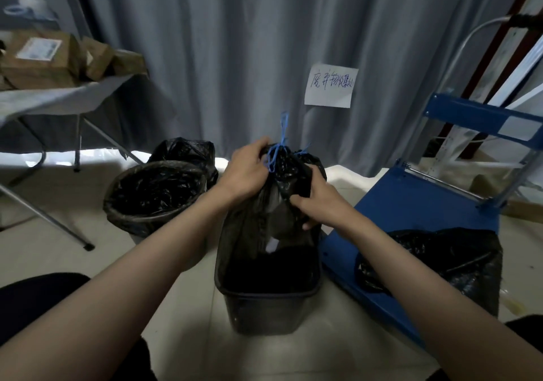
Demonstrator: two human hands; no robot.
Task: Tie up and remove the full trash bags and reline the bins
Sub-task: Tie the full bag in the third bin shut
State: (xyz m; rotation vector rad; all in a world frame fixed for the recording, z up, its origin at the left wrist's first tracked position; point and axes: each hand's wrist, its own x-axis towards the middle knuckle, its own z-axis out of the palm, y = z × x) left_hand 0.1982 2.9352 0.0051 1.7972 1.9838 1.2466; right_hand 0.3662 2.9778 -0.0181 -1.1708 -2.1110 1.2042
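Observation:
A black trash bag stands in a square dark bin in the middle of the floor, its neck gathered and drawn up with a blue drawstring. My left hand grips the gathered neck just below the knot. My right hand holds the bag's side a little lower, fingers curled into the plastic. A round bin lined with a black bag stands to the left. Another black bag lies behind it.
A blue platform trolley stands on the right with a filled black bag on its deck. A folding table with cardboard boxes stands at the left. Grey curtains with a paper note hang behind.

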